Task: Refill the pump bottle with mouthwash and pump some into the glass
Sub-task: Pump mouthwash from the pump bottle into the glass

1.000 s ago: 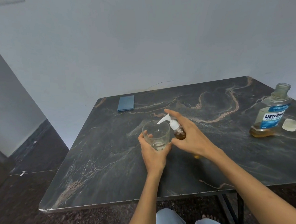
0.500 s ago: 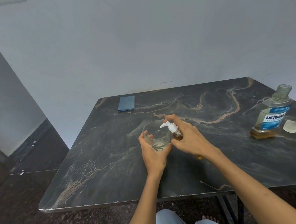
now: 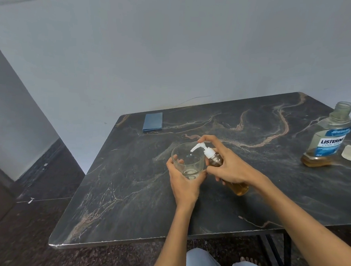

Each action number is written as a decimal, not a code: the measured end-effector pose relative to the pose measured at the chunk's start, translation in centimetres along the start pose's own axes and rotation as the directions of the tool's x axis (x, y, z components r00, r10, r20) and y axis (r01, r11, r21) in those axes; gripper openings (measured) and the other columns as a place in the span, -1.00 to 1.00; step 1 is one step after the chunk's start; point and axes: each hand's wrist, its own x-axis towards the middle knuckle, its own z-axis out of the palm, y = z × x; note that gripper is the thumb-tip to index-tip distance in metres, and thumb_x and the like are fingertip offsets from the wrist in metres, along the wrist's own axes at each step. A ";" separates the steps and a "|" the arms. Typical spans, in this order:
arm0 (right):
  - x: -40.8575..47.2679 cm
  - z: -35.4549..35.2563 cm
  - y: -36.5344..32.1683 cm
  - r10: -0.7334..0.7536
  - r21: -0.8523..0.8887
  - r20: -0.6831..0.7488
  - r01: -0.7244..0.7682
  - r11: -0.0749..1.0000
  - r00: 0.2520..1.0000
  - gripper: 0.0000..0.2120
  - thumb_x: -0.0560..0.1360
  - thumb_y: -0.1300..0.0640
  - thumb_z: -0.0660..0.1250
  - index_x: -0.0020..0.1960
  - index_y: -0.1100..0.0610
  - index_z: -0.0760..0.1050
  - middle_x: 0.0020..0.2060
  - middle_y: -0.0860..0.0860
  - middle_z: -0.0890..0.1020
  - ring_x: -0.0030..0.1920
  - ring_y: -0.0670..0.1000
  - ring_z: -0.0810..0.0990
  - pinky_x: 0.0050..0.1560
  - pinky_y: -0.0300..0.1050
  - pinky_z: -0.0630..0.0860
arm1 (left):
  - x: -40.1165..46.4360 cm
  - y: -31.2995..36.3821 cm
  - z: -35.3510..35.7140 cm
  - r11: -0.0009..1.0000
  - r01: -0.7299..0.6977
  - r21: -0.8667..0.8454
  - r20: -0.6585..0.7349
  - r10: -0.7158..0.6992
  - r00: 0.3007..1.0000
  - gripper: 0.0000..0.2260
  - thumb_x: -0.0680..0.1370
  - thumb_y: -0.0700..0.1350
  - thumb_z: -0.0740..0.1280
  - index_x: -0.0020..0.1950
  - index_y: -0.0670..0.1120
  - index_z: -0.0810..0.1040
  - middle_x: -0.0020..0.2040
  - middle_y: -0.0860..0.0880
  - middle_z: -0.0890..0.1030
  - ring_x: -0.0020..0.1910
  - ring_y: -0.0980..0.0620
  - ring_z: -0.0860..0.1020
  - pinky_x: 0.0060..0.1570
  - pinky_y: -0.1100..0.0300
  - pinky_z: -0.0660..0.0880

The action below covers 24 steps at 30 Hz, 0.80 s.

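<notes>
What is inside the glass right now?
The glass seems to hold a little clear liquid at its bottom; the left hand covers its near wall, so the level is unclear.

Left hand (image 3: 184, 182): fingers curled around the glass (image 3: 188, 161). Right hand (image 3: 229, 166): grips the tilted pump bottle (image 3: 232, 183), index finger on the pump head. Both forearms extended.

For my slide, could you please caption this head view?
Left hand steadies the glass while right hand aims the pump bottle into it.
</notes>
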 end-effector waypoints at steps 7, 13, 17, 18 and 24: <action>-0.3 0.8 -0.4 -0.051 -0.155 -0.144 0.029 0.988 0.988 -0.42 0.29 0.25 0.27 0.15 -0.26 0.21 -0.37 0.01 0.51 -0.46 -0.10 0.45 -0.40 -0.02 0.49 | 0.1 -0.1 0.1 1.000 0.005 0.005 -0.014 -0.005 1.000 -0.20 0.23 -0.14 0.60 0.33 0.05 0.23 0.22 -0.03 0.45 0.17 0.02 0.50 0.12 0.17 0.47; -0.2 1.1 -0.9 -0.077 -0.315 -0.212 0.006 0.949 0.974 -0.12 0.30 0.26 0.28 0.38 -0.41 0.03 -0.40 -0.02 0.54 -0.44 -0.01 0.51 -0.39 -0.05 0.53 | 0.1 -0.2 0.2 1.000 0.004 0.008 -0.021 -0.004 1.000 -0.21 0.23 -0.13 0.61 0.31 0.06 0.23 0.22 -0.04 0.45 0.17 0.00 0.51 0.17 0.04 0.50; -0.3 1.2 -0.9 -0.083 -0.380 -0.269 -0.026 0.924 0.960 -0.32 0.30 0.24 0.27 0.26 -0.30 0.17 -0.38 -0.10 0.48 -0.41 -0.05 0.47 -0.33 -0.03 0.46 | 0.2 -0.1 0.2 1.000 0.006 0.013 -0.022 -0.006 1.000 -0.21 0.23 -0.13 0.61 0.31 0.06 0.23 0.22 -0.03 0.45 0.17 0.00 0.50 0.16 0.07 0.49; -0.3 1.3 -0.9 -0.085 -0.399 -0.280 -0.035 0.916 0.956 -0.36 0.30 0.23 0.27 0.24 -0.26 0.18 -0.39 -0.11 0.45 -0.41 -0.06 0.45 -0.33 -0.06 0.42 | 0.2 -0.1 0.2 1.000 0.005 0.013 -0.022 -0.005 1.000 -0.21 0.23 -0.13 0.61 0.31 0.06 0.23 0.22 -0.03 0.45 0.18 0.00 0.50 0.16 0.07 0.49; -0.4 1.8 -0.8 -0.085 -0.389 -0.300 -0.041 0.920 0.950 -0.40 0.32 0.23 0.28 0.20 -0.26 0.20 -0.36 -0.12 0.45 -0.39 -0.05 0.45 -0.33 -0.08 0.41 | 0.1 -0.2 0.2 1.000 0.002 0.019 -0.018 -0.002 1.000 -0.21 0.23 -0.11 0.61 0.32 0.06 0.23 0.24 -0.04 0.44 0.19 -0.01 0.49 0.18 0.04 0.48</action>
